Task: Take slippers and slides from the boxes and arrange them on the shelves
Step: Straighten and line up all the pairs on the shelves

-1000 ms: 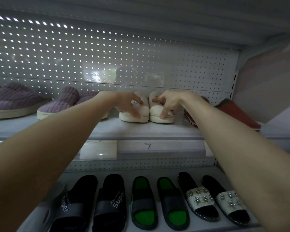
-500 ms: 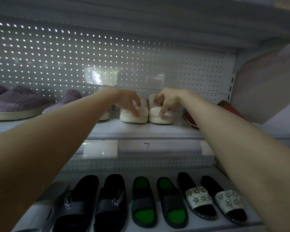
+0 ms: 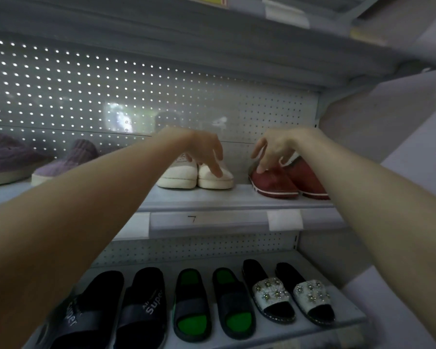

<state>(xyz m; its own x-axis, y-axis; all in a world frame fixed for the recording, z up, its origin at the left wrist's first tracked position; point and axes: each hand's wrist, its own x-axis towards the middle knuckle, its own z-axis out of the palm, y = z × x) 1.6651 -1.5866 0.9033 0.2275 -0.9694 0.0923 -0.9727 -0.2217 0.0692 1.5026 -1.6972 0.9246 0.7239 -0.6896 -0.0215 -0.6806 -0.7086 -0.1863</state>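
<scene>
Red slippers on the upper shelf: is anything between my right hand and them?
Nothing visible. The right hand touches the left red slipper with a fingertip. The cream slippers stand apart to the left, under the left hand, with bare shelf between the two pairs.

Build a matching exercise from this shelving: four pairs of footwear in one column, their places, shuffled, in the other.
1. white slippers
2. red slippers
3. green-soled slides
4. flower-studded slides

A. lower shelf, right end
B. upper shelf, at the left hand's fingertips
C. lower shelf, middle
D. upper shelf, at the right hand's fingertips

Pairs: 1-B; 2-D; 3-C; 4-A.
</scene>
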